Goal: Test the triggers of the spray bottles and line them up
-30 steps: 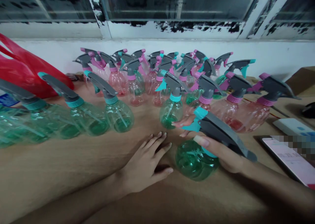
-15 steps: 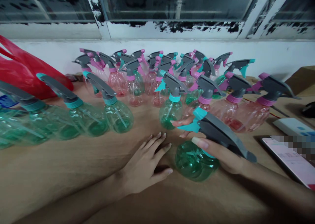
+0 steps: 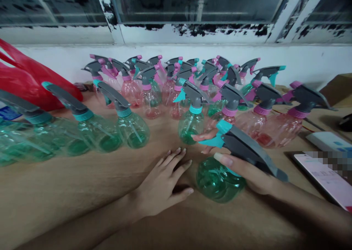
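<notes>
My right hand (image 3: 242,169) is closed around the neck of a green spray bottle (image 3: 217,182), which has a grey head and a turquoise nozzle and trigger. The bottle leans, its nozzle pointing up and to the left; whether its base touches the table cannot be told. Flat on the wooden table (image 3: 90,191) lies my left hand (image 3: 165,186), fingers spread, holding nothing, just left of that bottle. Another green spray bottle (image 3: 191,127) stands upright beyond my hands. A nearer row on the left ends with a green spray bottle (image 3: 133,131).
Several pink and green bottles crowd the back, among them a pink spray bottle (image 3: 283,127) at right. A red plastic bag (image 3: 35,81) sits at far left. On the right are a phone (image 3: 321,176), a white box (image 3: 328,142) and a cardboard box (image 3: 338,90).
</notes>
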{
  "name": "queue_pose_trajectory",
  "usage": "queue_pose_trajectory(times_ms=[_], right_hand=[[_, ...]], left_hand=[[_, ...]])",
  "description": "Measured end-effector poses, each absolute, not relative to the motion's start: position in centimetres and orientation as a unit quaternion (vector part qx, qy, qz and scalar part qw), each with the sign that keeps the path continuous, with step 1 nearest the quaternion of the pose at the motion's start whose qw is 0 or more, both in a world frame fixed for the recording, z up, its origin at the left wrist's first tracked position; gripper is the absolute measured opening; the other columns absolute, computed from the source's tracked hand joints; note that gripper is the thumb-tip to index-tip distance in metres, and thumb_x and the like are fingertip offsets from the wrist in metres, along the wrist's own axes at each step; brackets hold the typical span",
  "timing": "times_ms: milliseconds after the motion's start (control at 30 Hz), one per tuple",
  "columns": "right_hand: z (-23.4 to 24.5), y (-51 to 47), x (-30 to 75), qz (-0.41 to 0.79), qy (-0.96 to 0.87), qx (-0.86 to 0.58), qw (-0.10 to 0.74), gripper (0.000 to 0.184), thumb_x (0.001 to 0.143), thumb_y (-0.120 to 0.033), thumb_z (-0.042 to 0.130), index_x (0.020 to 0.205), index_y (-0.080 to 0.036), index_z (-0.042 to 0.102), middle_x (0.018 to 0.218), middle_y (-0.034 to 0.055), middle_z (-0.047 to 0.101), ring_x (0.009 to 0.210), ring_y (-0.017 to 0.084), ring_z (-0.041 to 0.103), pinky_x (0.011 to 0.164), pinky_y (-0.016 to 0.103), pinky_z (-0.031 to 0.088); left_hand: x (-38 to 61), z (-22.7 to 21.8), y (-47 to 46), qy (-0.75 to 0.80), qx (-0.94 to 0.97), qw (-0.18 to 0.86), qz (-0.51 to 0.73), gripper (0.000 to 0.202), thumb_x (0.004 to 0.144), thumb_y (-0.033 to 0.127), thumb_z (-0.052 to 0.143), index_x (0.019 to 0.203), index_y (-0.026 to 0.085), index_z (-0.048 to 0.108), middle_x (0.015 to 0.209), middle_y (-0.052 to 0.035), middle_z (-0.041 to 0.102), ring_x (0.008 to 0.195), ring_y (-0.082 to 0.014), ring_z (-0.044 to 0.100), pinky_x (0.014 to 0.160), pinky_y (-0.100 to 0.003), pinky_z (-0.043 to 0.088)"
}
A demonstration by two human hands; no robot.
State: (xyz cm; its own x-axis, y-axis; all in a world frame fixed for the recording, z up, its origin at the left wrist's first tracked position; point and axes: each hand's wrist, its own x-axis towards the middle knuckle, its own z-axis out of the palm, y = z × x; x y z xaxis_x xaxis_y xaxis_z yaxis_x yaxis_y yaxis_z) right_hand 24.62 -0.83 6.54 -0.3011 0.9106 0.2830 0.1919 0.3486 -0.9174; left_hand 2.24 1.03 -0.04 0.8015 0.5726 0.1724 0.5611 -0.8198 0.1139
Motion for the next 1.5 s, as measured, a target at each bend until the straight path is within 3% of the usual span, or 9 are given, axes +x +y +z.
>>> queue_pose_trajectory(times_ms=[167, 400, 533, 633, 900, 1033, 1267, 1400, 1500], right_hand=[[6.49, -0.95, 24.72, 0.444, -0.68, -0.404, 0.422, 0.035, 0.083, -0.052, 0.055, 0.107, -0.028, 0.066, 0.099, 0.0045, 0.07, 0.098, 0.022, 0.064, 0.097, 0.039, 0.046], [6.43, -0.97, 24.81, 0.442, -0.673, -0.41, 0.428, 0.03, 0.082, -0.053, 0.057, 0.09, -0.028, 0.071, 0.089, 0.0033, 0.073, 0.096, 0.025, 0.065, 0.094, 0.043, 0.049], [6.55, -0.91, 24.74, 0.438, -0.681, -0.404, 0.426, 0.033, 0.082, -0.053, 0.057, 0.1, -0.028, 0.069, 0.099, 0.0044, 0.072, 0.095, 0.026, 0.066, 0.094, 0.046, 0.048], [6.56, -0.79, 24.71, 0.429, -0.699, -0.387, 0.422, 0.035, 0.084, -0.052, 0.054, 0.106, -0.027, 0.067, 0.095, 0.0055, 0.072, 0.094, 0.027, 0.066, 0.093, 0.048, 0.048], [6.54, -0.76, 24.76, 0.415, -0.706, -0.389, 0.422, 0.033, 0.085, -0.052, 0.053, 0.102, -0.029, 0.069, 0.101, 0.0046, 0.07, 0.092, 0.024, 0.065, 0.089, 0.044, 0.05], [6.87, -0.73, 24.52, 0.409, -0.699, -0.384, 0.443, 0.031, 0.084, -0.047, 0.056, 0.109, -0.031, 0.065, 0.109, 0.0042, 0.068, 0.088, 0.023, 0.065, 0.082, 0.042, 0.053], [6.23, -0.63, 24.79, 0.398, -0.704, -0.383, 0.446, 0.031, 0.087, -0.044, 0.054, 0.113, -0.028, 0.06, 0.1, 0.0042, 0.068, 0.085, 0.021, 0.065, 0.085, 0.04, 0.052], [6.53, -0.73, 24.96, 0.367, -0.721, -0.396, 0.434, 0.02, 0.089, -0.042, 0.053, 0.097, -0.026, 0.061, 0.093, 0.0029, 0.067, 0.084, 0.02, 0.065, 0.08, 0.036, 0.053], [7.18, -0.81, 24.89, 0.327, -0.736, -0.418, 0.42, 0.023, 0.09, -0.043, 0.05, 0.081, -0.024, 0.058, 0.075, 0.0005, 0.063, 0.074, 0.018, 0.063, 0.069, 0.033, 0.051]], left_hand=[[2.29, 0.02, 0.98, 0.298, 0.949, 0.021, 0.095, 0.06, 0.093, 0.054, 0.046, 0.136, 0.013, 0.042, 0.149, -0.015, 0.03, 0.138, -0.0289, 0.022, 0.109, -0.047, 0.023], [2.2, -0.1, 1.11, 0.299, 0.949, 0.023, 0.099, 0.06, 0.092, 0.055, 0.045, 0.137, 0.015, 0.04, 0.149, -0.014, 0.029, 0.138, -0.0294, 0.022, 0.109, -0.048, 0.025], [2.22, -0.12, 1.1, 0.298, 0.949, 0.024, 0.1, 0.059, 0.093, 0.053, 0.046, 0.137, 0.015, 0.04, 0.149, -0.0142, 0.028, 0.138, -0.0292, 0.022, 0.109, -0.048, 0.025], [2.22, -0.15, 1.07, 0.299, 0.948, 0.025, 0.102, 0.06, 0.093, 0.054, 0.045, 0.139, 0.017, 0.037, 0.15, -0.0132, 0.027, 0.138, -0.0291, 0.022, 0.109, -0.048, 0.024], [2.26, 0.01, 1.09, 0.297, 0.949, 0.027, 0.098, 0.06, 0.093, 0.053, 0.046, 0.137, 0.014, 0.039, 0.15, -0.0149, 0.028, 0.138, -0.03, 0.021, 0.109, -0.048, 0.024], [2.29, 0.15, 1.07, 0.303, 0.949, 0.022, 0.089, 0.06, 0.093, 0.054, 0.045, 0.139, 0.017, 0.037, 0.15, -0.0132, 0.028, 0.138, -0.0285, 0.022, 0.109, -0.047, 0.024], [2.21, 0.03, 1.08, 0.298, 0.95, 0.021, 0.087, 0.061, 0.093, 0.055, 0.043, 0.139, 0.015, 0.038, 0.15, -0.0138, 0.028, 0.137, -0.0293, 0.023, 0.108, -0.048, 0.024], [2.2, -0.09, 1.12, 0.297, 0.95, 0.025, 0.089, 0.061, 0.093, 0.054, 0.044, 0.138, 0.013, 0.04, 0.148, -0.0155, 0.031, 0.137, -0.0302, 0.024, 0.108, -0.049, 0.025], [2.23, -0.07, 1.18, 0.304, 0.946, 0.044, 0.1, 0.057, 0.093, 0.05, 0.048, 0.136, 0.014, 0.042, 0.145, -0.0138, 0.036, 0.136, -0.0294, 0.027, 0.108, -0.049, 0.027]])
